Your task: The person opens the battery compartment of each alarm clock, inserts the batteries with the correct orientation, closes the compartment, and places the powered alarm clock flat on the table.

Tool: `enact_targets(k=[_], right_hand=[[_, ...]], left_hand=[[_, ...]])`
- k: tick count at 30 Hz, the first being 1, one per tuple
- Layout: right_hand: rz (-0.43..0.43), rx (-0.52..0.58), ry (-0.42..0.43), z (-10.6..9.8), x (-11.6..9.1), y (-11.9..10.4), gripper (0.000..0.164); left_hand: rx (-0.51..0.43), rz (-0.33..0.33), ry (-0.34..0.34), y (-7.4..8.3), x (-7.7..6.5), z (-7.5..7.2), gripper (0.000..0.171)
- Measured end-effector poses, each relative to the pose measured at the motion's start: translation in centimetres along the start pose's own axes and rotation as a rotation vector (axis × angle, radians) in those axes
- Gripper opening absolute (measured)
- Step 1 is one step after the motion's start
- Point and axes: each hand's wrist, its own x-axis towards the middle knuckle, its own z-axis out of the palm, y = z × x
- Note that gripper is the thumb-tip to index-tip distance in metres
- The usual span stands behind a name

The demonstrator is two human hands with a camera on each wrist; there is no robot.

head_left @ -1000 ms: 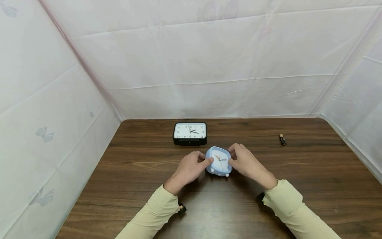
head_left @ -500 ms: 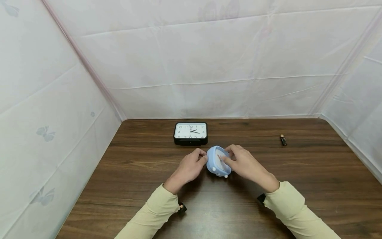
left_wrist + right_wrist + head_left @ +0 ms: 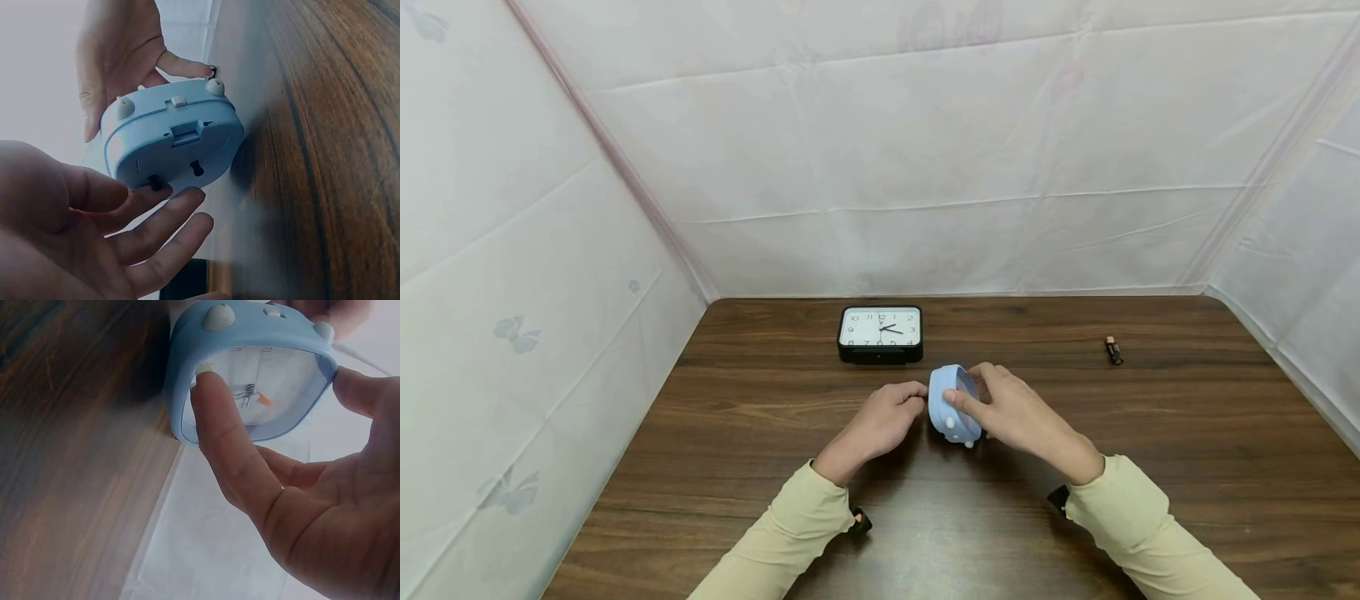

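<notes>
A light-blue alarm clock (image 3: 953, 406) with small white knobs stands at mid-table, turned so its dial faces my right hand (image 3: 1017, 410). That hand grips the clock; in the right wrist view a finger lies over the clear dial cover and the thumb meets the rim. My left hand (image 3: 880, 423) is at the back of the clock, fingers loosely bent. In the left wrist view its fingertips are beside a black knob (image 3: 155, 182) on the back panel (image 3: 206, 147); whether they touch it I cannot tell. A second black knob (image 3: 197, 168) shows nearby.
Behind the hands, a black rectangular clock (image 3: 880, 335) lies face up. One small battery (image 3: 1113, 350) rests at the right on the brown wooden table (image 3: 760, 358). Pale sheeting (image 3: 880, 150) hangs around the back and sides.
The blue clock has turned so its dial points more to the right and its side shows. My left hand has come off its front edge to the back; my right thumb has moved across to the left rim.
</notes>
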Motion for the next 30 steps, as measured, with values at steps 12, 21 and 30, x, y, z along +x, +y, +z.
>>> enact_targets(k=[12,21,30], right_hand=[[0.05,0.223,-0.078,0.33,0.01,-0.14,0.06],[0.071,0.33,-0.101,0.46,-0.12,-0.13,0.067],[0.094,0.383,-0.134,0.37,-0.1,-0.14,0.069]], left_hand=[[0.066,0.079,-0.058,-0.1,-0.03,0.38,0.027],[0.046,0.066,-0.081,-0.15,0.06,0.4,0.03],[0.081,0.036,-0.074,0.03,0.01,0.53,0.034]])
